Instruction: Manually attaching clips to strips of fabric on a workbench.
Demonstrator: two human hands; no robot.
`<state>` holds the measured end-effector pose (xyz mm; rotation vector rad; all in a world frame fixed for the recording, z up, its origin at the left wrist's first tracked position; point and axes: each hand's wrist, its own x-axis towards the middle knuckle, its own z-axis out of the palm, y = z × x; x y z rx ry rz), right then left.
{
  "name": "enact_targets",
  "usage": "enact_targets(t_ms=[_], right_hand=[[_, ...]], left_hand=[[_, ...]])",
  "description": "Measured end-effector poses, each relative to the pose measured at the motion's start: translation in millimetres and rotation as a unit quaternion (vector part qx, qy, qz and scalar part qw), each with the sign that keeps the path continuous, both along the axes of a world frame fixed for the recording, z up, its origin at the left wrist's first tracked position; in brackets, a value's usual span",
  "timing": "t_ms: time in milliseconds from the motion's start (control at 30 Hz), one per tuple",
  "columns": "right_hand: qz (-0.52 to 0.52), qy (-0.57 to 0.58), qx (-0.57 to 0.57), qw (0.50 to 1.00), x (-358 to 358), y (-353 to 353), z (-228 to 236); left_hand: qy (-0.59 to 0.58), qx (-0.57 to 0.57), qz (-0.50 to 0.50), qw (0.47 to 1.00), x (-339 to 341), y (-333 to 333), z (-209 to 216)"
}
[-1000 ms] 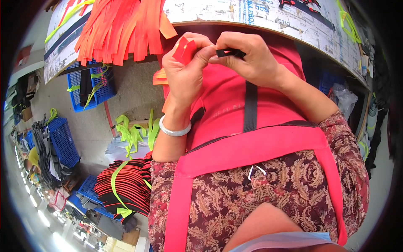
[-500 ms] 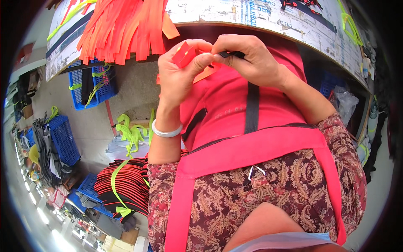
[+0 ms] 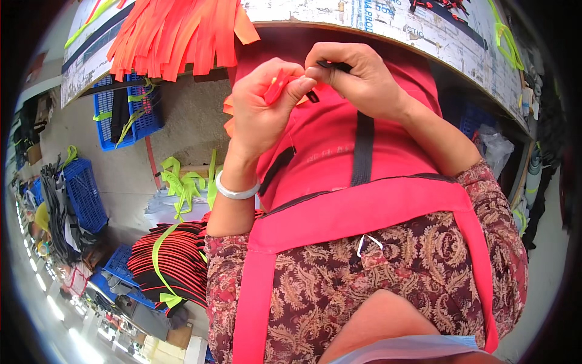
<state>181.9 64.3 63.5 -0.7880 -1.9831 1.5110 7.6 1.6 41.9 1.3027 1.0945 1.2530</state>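
Both my hands meet above the red apron on my lap, close to the table edge. My left hand (image 3: 265, 106) is closed round a folded red-orange strip (image 3: 276, 88), and an orange end of it sticks out at the wrist side. A small black piece (image 3: 313, 96) peeks out beneath the fingertips. My right hand (image 3: 368, 77) pinches a black strap-like piece (image 3: 333, 65), its fingertips touching those of the left. Where the black piece and the strip come together is hidden by the fingers.
A thick bunch of orange strips (image 3: 176, 39) hangs over the edge of the worn table (image 3: 303, 13). Small black-and-red parts (image 3: 445, 7) lie at its far right. Below left are a blue crate (image 3: 142, 115) and a tied stack of red-edged black pieces (image 3: 167, 261).
My left hand has turned, so the folded strip shows narrower. The small black piece under the fingertips shows more clearly. My right hand keeps its pinch, slightly higher.
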Motion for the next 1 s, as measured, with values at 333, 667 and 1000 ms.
enact_targets(t_ms=[333,667,1000], right_hand=[[0.001,0.025,0.012,1.0,1,5,-8],[-0.035,0.017,0.079,0.996,-7,9,-6],[0.06,0.0,-0.111,0.992,-18,-5,-45]], left_hand=[[-0.245,-0.108,0.054,0.962,0,1,-19],[-0.231,-0.033,0.078,0.969,2,15,-21],[-0.184,-0.038,0.225,0.956,-40,20,21]])
